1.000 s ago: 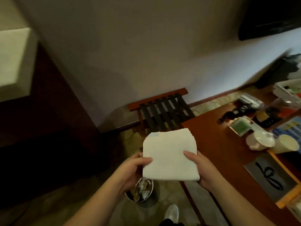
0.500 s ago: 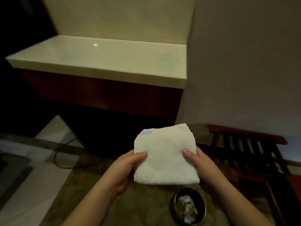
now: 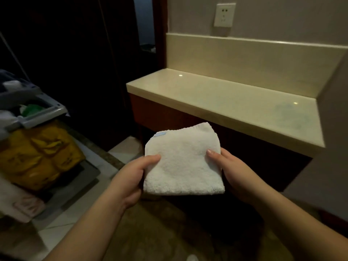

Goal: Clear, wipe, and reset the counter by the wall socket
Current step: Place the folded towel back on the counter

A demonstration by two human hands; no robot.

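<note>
A housekeeping cart [image 3: 28, 117] stands at the left edge, its grey plastic top frame tilted across the view with a green item [image 3: 31, 109] tucked inside, and a crumpled yellow bag [image 3: 37, 157] hangs beneath that frame. Pale floor tiles [image 3: 62, 219] run below the cart and meet a brown patterned carpet [image 3: 150, 232] along a dark speckled border strip. Behind the cart, a dark doorway [image 3: 145, 27] opens between dark wooden panels

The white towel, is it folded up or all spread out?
Folded. The white towel is a thick, neat square with a doubled edge nearest the camera, held between the left hand and right hand.
</note>
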